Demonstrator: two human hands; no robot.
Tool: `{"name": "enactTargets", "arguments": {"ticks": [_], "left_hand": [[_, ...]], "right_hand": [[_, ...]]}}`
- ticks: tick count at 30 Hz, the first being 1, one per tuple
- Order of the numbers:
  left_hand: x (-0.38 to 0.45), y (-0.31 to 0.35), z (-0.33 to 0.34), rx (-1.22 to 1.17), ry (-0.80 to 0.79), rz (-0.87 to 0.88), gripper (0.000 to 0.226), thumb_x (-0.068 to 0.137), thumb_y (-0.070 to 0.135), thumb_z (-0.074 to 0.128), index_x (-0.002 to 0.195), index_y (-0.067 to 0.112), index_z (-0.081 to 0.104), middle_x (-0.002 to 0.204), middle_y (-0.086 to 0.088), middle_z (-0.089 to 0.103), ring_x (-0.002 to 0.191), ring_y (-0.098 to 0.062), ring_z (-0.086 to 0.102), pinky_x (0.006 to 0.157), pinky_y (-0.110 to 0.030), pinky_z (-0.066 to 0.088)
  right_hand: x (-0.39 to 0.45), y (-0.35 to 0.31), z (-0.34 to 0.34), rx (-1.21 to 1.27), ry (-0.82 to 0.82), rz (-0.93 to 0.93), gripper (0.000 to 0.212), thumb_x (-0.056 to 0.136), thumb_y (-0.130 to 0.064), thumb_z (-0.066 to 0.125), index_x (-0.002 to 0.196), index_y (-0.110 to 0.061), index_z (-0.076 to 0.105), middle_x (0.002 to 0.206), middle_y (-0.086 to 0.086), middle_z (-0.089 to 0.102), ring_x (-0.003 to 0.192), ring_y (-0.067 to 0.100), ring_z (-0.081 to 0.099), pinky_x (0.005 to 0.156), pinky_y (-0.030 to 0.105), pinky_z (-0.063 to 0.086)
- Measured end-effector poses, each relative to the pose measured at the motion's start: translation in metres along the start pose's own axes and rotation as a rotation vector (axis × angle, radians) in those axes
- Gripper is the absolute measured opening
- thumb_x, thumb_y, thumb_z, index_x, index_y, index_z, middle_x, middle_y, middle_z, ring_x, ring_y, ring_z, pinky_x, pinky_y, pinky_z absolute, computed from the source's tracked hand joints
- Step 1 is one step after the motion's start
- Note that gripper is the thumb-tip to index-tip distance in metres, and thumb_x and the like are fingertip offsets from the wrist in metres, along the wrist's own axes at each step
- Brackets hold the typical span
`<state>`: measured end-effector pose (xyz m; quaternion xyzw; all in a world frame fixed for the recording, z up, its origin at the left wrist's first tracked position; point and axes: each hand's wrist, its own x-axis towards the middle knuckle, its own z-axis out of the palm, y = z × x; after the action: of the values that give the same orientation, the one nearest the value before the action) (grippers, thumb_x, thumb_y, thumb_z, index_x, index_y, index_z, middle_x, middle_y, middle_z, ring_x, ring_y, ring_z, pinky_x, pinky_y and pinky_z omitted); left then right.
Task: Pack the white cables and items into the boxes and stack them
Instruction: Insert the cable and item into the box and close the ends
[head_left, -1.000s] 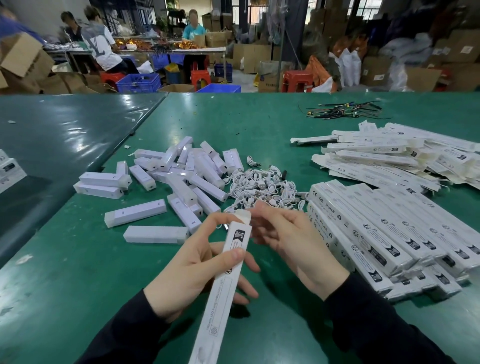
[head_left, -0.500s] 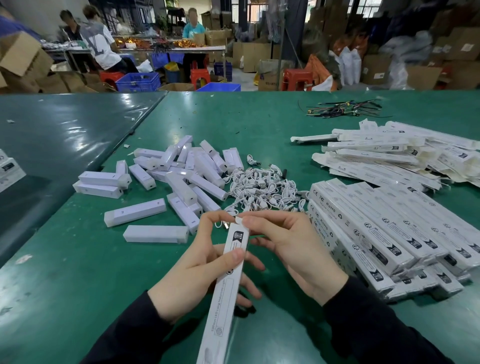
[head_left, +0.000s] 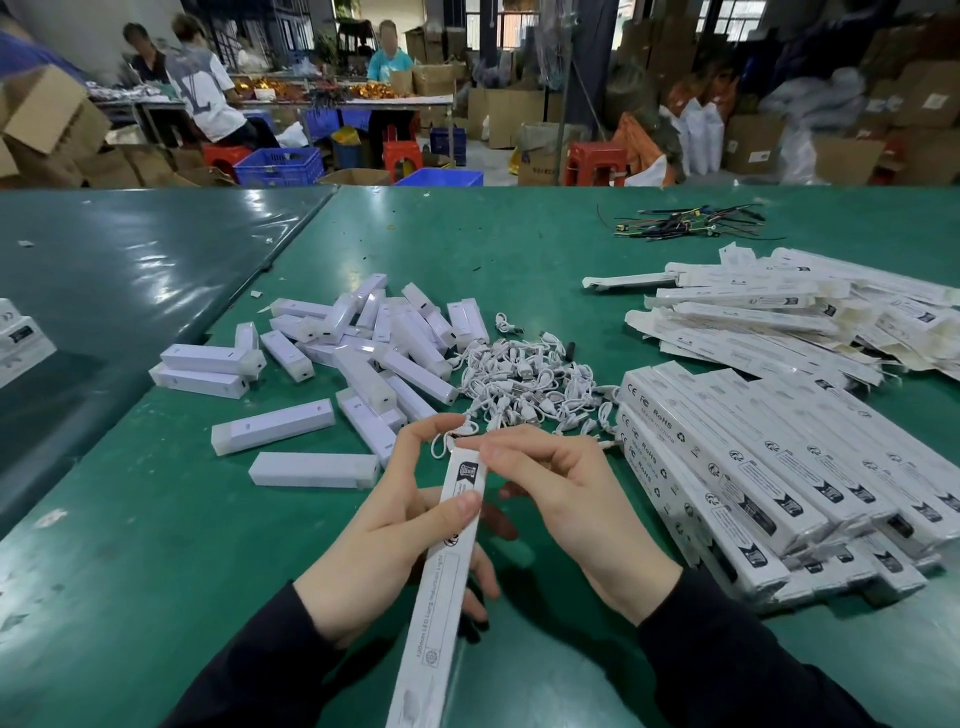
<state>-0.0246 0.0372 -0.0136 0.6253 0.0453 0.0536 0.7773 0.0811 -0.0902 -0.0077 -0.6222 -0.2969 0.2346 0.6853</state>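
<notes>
My left hand (head_left: 395, 540) grips a long narrow white box (head_left: 441, 587) that slants up from the bottom edge, thumb across its printed face. My right hand (head_left: 566, 493) holds its fingertips on the box's far end, where a small loop of white cable (head_left: 447, 441) sticks out. Behind lies a heap of coiled white cables (head_left: 524, 379). Several white light bars (head_left: 363, 353) are scattered to the left. A stack of packed boxes (head_left: 779, 467) sits to the right.
Flat unfolded boxes (head_left: 779, 312) pile up at the far right. A bundle of dark wires (head_left: 680, 223) lies near the back edge of the green table (head_left: 156, 571). A darker table (head_left: 104, 291) adjoins on the left. People work at benches beyond.
My right fingertips have moved onto the box's far end, and the end flap that stood up is now down. The box has shifted slightly upright in my left hand.
</notes>
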Motion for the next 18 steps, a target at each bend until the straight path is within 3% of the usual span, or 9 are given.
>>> {"name": "enactTargets", "arguments": {"ticks": [2, 6, 8, 10, 12, 15, 18], "left_hand": [[0.003, -0.001, 0.001, -0.019, 0.061, 0.033, 0.039, 0.090, 0.021, 0.061, 0.122, 0.040, 0.051, 0.083, -0.021, 0.068, 0.063, -0.041, 0.066, 0.054, -0.045, 0.057], [0.007, 0.003, -0.008, -0.096, 0.341, 0.154, 0.028, 0.085, 0.020, 0.059, 0.112, 0.025, 0.057, 0.093, -0.026, 0.069, 0.073, -0.042, 0.070, 0.060, -0.047, 0.059], [0.007, 0.005, -0.014, -0.131, 0.454, 0.231, 0.026, 0.083, 0.020, 0.057, 0.109, 0.024, 0.054, 0.094, -0.023, 0.071, 0.078, -0.041, 0.072, 0.059, -0.043, 0.059], [0.007, 0.006, -0.015, -0.170, 0.544, 0.287, 0.024, 0.082, 0.020, 0.057, 0.105, 0.025, 0.053, 0.094, -0.021, 0.072, 0.079, -0.039, 0.073, 0.060, -0.043, 0.060], [0.007, 0.005, -0.014, -0.220, 0.604, 0.332, 0.019, 0.086, 0.017, 0.057, 0.103, 0.024, 0.051, 0.097, -0.022, 0.072, 0.083, -0.038, 0.073, 0.063, -0.044, 0.060], [0.008, 0.004, -0.015, -0.274, 0.667, 0.377, 0.015, 0.097, 0.008, 0.050, 0.106, 0.020, 0.046, 0.102, -0.020, 0.072, 0.091, -0.034, 0.073, 0.062, -0.040, 0.060], [0.007, 0.008, -0.024, -0.305, 0.692, 0.346, 0.021, 0.088, 0.005, 0.060, 0.102, 0.014, 0.047, 0.092, -0.013, 0.075, 0.083, -0.023, 0.074, 0.061, -0.036, 0.061]], "right_hand": [[-0.001, 0.001, 0.003, 0.014, -0.021, 0.008, 0.021, 0.094, -0.011, 0.059, 0.103, -0.019, 0.077, 0.103, 0.000, 0.073, 0.086, 0.002, 0.065, 0.074, 0.015, 0.047], [-0.003, 0.006, 0.011, 0.110, -0.027, 0.073, 0.019, 0.097, -0.014, 0.055, 0.111, -0.019, 0.066, 0.111, 0.010, 0.066, 0.089, 0.011, 0.071, 0.077, 0.023, 0.055], [-0.008, 0.008, 0.018, 0.039, -0.070, 0.058, 0.021, 0.094, -0.023, 0.063, 0.114, -0.018, 0.063, 0.109, 0.002, 0.069, 0.090, 0.015, 0.071, 0.077, 0.026, 0.055], [-0.016, 0.012, 0.024, -0.148, -0.111, -0.005, 0.053, 0.076, -0.041, 0.074, 0.125, -0.027, 0.059, 0.110, -0.011, 0.065, 0.088, 0.009, 0.067, 0.075, 0.022, 0.052], [-0.021, 0.015, 0.029, -0.386, -0.130, -0.081, 0.074, 0.067, -0.046, 0.077, 0.135, -0.034, 0.051, 0.116, -0.020, 0.054, 0.093, 0.003, 0.060, 0.077, 0.016, 0.048], [-0.021, 0.013, 0.026, -0.531, -0.071, -0.188, 0.062, 0.069, -0.033, 0.078, 0.128, -0.034, 0.059, 0.112, -0.019, 0.057, 0.098, 0.000, 0.058, 0.080, 0.011, 0.042], [-0.013, 0.002, 0.009, -0.351, 0.085, -0.227, 0.048, 0.070, -0.014, 0.085, 0.112, -0.031, 0.069, 0.097, -0.012, 0.070, 0.086, 0.000, 0.065, 0.076, 0.011, 0.047]]}}
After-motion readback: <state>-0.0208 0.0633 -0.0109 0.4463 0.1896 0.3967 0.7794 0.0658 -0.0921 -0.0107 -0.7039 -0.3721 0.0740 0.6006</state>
